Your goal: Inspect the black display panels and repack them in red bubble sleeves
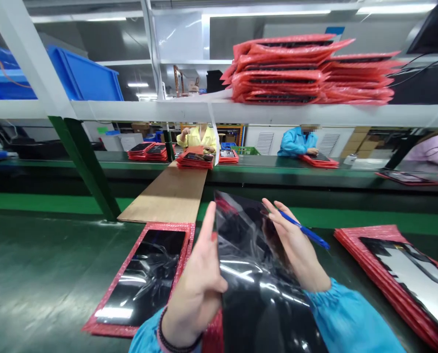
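A black glossy panel [255, 274] covered in shiny film is raised up in front of me. My left hand [199, 287] grips its left edge, thumb pressed on the front and forefinger pointing up. My right hand [296, 250] rests against the panel's right side with fingers stretched, and a blue pen [303, 230] is tucked between them. Red bubble wrap [213, 338] shows under the panel near my left wrist.
A black panel on a red bubble bag [141, 279] lies on the green belt to the left. A stack of such bags [399, 274] is at the right, another stack [307, 68] on the overhead shelf. A wooden board [171, 196] bridges to the far line, where two people work.
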`<action>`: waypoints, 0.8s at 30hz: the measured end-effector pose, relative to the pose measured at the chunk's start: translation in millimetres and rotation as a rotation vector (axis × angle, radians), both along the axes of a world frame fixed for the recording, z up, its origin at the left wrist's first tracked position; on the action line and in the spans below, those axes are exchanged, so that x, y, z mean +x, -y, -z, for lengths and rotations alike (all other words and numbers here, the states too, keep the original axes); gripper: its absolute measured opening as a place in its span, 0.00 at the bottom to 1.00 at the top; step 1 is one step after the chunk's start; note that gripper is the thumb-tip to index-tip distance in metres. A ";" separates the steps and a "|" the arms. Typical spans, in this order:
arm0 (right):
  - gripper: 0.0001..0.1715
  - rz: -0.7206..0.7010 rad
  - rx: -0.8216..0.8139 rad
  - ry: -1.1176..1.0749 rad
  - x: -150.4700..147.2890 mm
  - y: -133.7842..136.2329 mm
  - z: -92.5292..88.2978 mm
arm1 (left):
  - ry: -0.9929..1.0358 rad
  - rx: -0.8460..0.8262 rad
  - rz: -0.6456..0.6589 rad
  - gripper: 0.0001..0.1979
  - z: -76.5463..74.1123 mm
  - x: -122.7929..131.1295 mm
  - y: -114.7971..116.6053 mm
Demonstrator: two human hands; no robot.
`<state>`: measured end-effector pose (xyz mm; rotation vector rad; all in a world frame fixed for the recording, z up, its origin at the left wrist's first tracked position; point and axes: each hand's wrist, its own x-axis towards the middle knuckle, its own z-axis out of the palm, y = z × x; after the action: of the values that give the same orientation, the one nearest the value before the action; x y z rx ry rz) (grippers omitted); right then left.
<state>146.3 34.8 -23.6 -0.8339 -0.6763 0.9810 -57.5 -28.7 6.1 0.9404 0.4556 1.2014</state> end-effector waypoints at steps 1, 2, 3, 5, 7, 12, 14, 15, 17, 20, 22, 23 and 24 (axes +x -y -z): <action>0.20 0.000 0.030 0.017 -3.1 -8.0 -4.5 | 0.003 -0.022 -0.054 0.55 -2.2 -7.9 -3.7; 0.19 0.003 0.058 0.032 -6.0 -17.7 -9.9 | 0.017 -0.041 -0.105 0.53 -3.7 -16.8 -7.8; 0.19 0.013 0.082 0.046 -9.0 -28.8 -16.0 | 0.040 -0.055 -0.149 0.51 -4.8 -26.3 -12.0; 0.17 0.034 0.116 0.081 -17.0 -53.7 -29.6 | 0.080 -0.054 -0.223 0.48 -6.3 -45.6 -19.5; 0.15 0.038 0.127 0.112 -30.3 -79.3 -42.7 | 0.113 -0.036 -0.311 0.46 -8.7 -62.9 -23.6; 0.08 0.018 0.099 0.138 -77.2 -128.4 -62.0 | 0.184 -0.023 -0.623 0.45 -22.6 -84.0 -18.6; 0.14 0.033 0.071 0.129 -90.0 -139.1 -64.4 | 0.199 -0.017 -0.709 0.45 -27.7 -86.8 -16.2; 0.15 0.042 0.053 0.124 -93.8 -142.7 -65.0 | 0.197 -0.009 -0.735 0.45 -29.1 -88.3 -15.8; 0.17 0.055 0.013 0.121 -97.5 -146.8 -66.0 | 0.198 0.007 -0.769 0.46 -29.5 -92.2 -17.0; 0.17 0.062 -0.037 0.126 -98.7 -148.1 -68.3 | 0.230 0.004 -0.792 0.47 -26.0 -98.8 -21.0; 0.17 0.060 -0.058 0.127 -99.9 -147.7 -70.5 | 0.240 -0.006 -0.777 0.47 -23.8 -101.3 -22.8; 0.17 0.059 -0.067 0.125 -100.8 -147.5 -71.6 | 0.238 -0.016 -0.768 0.47 -23.4 -101.6 -23.0; 0.18 0.058 -0.076 0.121 -101.8 -147.3 -72.6 | 0.232 -0.026 -0.759 0.46 -23.5 -101.4 -22.7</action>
<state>44.6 182.1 49.0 -0.9800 -0.7179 0.9141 -158.8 -6.0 29.6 0.5963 0.6661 1.9593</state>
